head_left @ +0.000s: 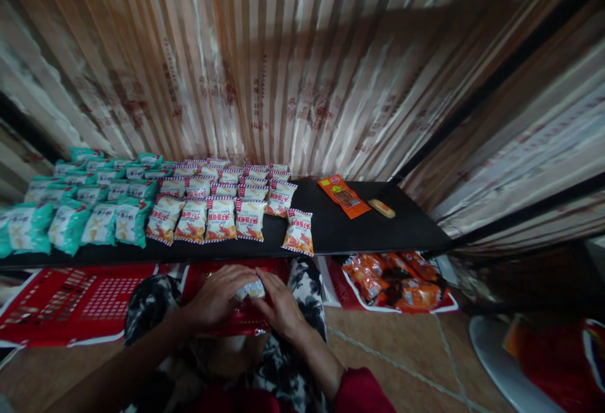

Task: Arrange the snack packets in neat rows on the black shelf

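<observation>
Between my knees, my left hand [220, 294] and my right hand [280, 304] close from both sides around a small snack bag [251, 289] with a pale wrapper. Much of the bag is hidden under my fingers. Beneath both hands is a red bag [208, 269] lying across my lap. On the black shelf in front of me, one white-and-orange snack bag [299, 232] lies apart, to the right of several rows of similar snack bags [220, 219].
Teal snack bags [101, 224] fill the left of the black shelf [340, 236]. An orange packet [344, 196] and a small yellowish piece [382, 208] lie on its right. Below are a red bag [113, 299] and orange packets [392, 280]. A striped curtain [265, 66] hangs behind.
</observation>
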`<action>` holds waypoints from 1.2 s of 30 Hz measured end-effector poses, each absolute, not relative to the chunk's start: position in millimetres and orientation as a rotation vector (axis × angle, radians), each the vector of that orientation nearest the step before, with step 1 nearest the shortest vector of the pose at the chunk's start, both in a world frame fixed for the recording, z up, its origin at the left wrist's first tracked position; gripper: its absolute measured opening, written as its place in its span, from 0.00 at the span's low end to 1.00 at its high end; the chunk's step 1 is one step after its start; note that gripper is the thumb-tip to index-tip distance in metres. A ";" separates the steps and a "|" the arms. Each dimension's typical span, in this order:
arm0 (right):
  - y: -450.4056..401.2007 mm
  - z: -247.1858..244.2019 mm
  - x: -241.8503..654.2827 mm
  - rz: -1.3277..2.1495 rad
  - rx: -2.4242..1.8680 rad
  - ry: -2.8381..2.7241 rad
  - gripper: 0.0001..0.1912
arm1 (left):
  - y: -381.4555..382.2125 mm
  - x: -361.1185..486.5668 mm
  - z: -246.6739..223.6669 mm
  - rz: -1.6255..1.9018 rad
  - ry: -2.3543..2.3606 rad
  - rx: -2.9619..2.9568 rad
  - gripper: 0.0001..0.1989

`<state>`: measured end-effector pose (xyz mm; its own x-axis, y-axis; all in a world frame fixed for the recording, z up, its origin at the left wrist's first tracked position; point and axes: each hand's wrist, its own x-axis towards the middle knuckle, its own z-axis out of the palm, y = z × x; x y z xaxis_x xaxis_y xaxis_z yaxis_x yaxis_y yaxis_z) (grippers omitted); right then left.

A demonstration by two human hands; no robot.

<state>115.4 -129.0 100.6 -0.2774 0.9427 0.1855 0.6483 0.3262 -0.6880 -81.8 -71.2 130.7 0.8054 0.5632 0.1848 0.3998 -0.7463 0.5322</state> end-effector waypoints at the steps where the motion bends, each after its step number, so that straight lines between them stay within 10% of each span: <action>1: -129.8 99.1 114.8 0.665 -1.400 -2.023 0.33 | -71.1 -80.9 133.0 0.431 0.751 2.466 0.21; 20: -137.2 95.2 113.1 1.160 -1.300 -1.486 0.22 | -47.3 -73.6 170.8 0.161 0.925 2.012 0.24; 36: -134.2 107.3 104.9 1.465 -1.097 -0.791 0.22 | -55.9 -53.4 153.8 0.714 0.789 1.091 0.25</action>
<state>104.9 -134.2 107.3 0.0164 0.9778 -0.2089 -0.3620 -0.1889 -0.9128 -53.4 -55.9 153.8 0.5355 0.8211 -0.1973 -0.1149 0.3023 0.9463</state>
